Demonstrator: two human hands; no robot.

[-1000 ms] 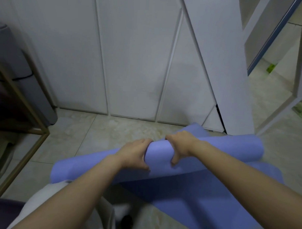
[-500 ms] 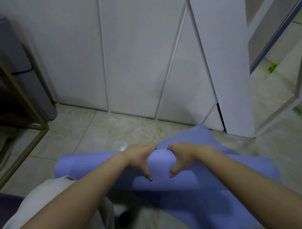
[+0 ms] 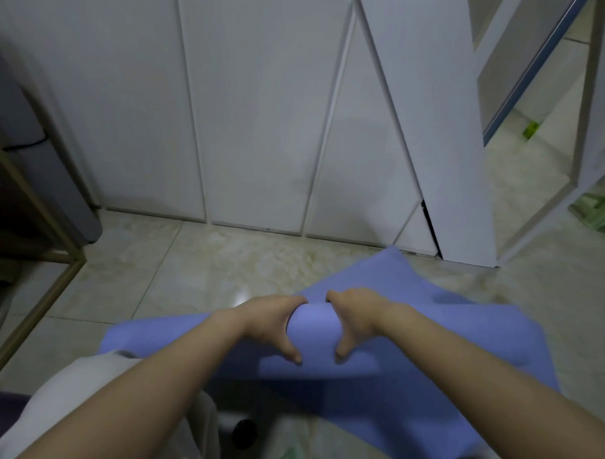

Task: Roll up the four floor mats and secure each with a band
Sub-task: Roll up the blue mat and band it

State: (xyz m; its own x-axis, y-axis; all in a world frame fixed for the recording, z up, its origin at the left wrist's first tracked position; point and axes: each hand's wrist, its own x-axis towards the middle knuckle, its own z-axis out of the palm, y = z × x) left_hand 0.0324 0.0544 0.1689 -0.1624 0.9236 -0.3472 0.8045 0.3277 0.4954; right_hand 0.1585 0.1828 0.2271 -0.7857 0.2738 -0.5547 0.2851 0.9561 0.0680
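The blue floor mat (image 3: 427, 340) has rolled nearer, its flap now showing beyond; left hand (image 3: 273, 326) and right hand (image 3: 354, 317) each grip the roll, fingers curled over it.

1. Pale marbled tile floor (image 3: 224, 267).
2. A blue mat (image 3: 444, 340), partly rolled, lies on it.
3. A gold frame (image 3: 34, 309) stands well left of the mat.
4. A crumpled green thing (image 3: 600, 209) lies beyond the mat, to its right.
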